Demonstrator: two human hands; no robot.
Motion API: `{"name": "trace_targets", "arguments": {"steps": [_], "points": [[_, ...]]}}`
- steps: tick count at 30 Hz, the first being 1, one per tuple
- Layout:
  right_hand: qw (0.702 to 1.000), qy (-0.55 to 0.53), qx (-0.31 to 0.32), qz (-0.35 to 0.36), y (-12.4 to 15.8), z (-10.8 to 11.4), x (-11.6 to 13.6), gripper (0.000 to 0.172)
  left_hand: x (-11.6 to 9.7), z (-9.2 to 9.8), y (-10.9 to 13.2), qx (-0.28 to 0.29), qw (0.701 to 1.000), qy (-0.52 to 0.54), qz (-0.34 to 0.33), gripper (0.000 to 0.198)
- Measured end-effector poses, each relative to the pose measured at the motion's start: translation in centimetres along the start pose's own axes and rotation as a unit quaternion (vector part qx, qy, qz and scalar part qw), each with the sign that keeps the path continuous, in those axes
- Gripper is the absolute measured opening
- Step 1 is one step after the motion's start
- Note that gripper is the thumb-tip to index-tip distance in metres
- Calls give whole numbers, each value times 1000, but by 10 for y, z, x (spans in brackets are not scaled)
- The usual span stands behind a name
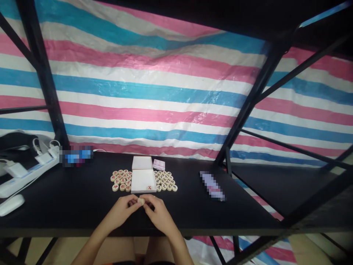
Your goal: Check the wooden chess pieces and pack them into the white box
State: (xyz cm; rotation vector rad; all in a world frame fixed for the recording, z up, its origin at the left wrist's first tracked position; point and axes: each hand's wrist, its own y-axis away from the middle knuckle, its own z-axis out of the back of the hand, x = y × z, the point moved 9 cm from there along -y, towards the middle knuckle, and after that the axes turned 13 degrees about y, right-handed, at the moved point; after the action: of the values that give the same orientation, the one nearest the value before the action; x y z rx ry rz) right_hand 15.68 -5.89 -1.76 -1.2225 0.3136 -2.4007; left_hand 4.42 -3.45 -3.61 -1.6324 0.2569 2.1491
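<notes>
Between the fingertips of both my hands is one round, pale xiangqi piece, just in front of an open white box. My left hand pinches it from the left, and my right hand grips its other side. The marking on the held piece cannot be made out. One piece with a red mark lies in the box's near right corner. Rows of red-marked xiangqi pieces sit left of the box, and dark-marked pieces sit to its right.
A folded pink-and-white paper lies behind the right-hand pieces. Farther right is a blurred phone-like object. A white power strip with chargers and a white rounded device occupy the left. Black frame posts flank the black table.
</notes>
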Motion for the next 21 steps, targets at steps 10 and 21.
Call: {"name": "trace_targets", "arguments": {"steps": [10,21], "points": [[999,15,-6,-31,-1,-5,-16,12,8,6,-1,-23,999,41,-8,15],[999,-35,14,-26,0,-5,-8,13,12,6,-3,-12,996,88,2,25]]}}
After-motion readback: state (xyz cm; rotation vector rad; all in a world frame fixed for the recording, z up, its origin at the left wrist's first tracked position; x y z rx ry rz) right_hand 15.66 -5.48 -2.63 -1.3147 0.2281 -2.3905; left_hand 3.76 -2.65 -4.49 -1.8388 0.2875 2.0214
